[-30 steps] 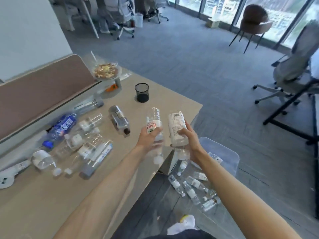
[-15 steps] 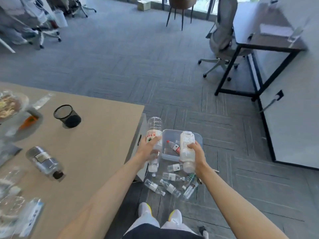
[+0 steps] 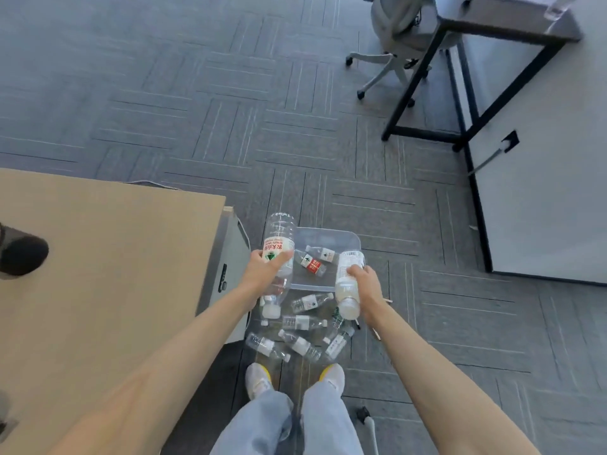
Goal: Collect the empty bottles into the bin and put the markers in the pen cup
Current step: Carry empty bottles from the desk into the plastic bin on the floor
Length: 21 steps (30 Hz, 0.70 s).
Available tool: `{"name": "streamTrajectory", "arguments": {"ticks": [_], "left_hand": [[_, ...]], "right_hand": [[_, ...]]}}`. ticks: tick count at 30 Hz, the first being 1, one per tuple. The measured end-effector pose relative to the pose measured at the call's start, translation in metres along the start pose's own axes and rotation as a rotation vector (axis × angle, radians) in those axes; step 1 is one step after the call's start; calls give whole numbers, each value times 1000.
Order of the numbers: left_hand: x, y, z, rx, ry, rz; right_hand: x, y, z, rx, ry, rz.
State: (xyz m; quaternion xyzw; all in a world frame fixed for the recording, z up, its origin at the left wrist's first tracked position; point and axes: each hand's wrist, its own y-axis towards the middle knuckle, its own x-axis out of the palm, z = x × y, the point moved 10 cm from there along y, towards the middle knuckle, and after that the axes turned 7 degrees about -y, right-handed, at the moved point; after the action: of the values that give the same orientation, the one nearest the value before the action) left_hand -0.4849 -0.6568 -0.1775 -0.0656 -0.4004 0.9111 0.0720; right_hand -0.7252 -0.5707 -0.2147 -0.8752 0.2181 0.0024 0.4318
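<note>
My left hand (image 3: 266, 274) grips a clear bottle with a red and white label (image 3: 279, 238), cap end pointing down towards me. In my right hand (image 3: 366, 284) is a white-labelled bottle (image 3: 349, 280), also cap down. Both bottles hang over a clear plastic bin (image 3: 328, 236) on the floor beside the desk. Several empty bottles (image 3: 302, 323) lie inside the bin. The black mesh pen cup (image 3: 23, 254) shows only partly at the left edge of the desk. No markers are in view.
The tan desk (image 3: 115, 274) fills the left side, with a grey drawer unit (image 3: 230, 257) under its corner. My feet (image 3: 259, 379) stand just behind the bin. A black-legged table (image 3: 460, 60) and an office chair (image 3: 394, 37) are at the far right. A cable plug (image 3: 363, 413) lies near my right foot.
My view has swung right and down from the desk to the floor. Both hands have carried their bottles off the desk edge to above the bin and lowered them.
</note>
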Motion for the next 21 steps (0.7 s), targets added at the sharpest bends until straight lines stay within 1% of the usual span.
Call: {"name": "streamTrajectory", "arguments": {"ticks": [4,6,8,9,12,16,18,21], "left_hand": [[10,74,-16,-23,73,14],[14,114,-34,-32,95,32],[18,151,-57,-47,128,42],[19,167,-68,-60,138,48],[18,205,-99,-86,134,88],[26,230,-126,-88,139,115],[36,234,-132,-78,150,111],[55,230,-138,-81,178,93]], "right_hand": [[11,93,1,10,-86,54],[13,155,24,54,-121,102],[15,220,54,54,-136,132],[16,233,57,60,-152,147],[14,251,49,56,-237,214],[-10,277,61,12,-376,267],[-17,273,67,-7,-407,264],[-20,261,85,-16,-503,199]]}}
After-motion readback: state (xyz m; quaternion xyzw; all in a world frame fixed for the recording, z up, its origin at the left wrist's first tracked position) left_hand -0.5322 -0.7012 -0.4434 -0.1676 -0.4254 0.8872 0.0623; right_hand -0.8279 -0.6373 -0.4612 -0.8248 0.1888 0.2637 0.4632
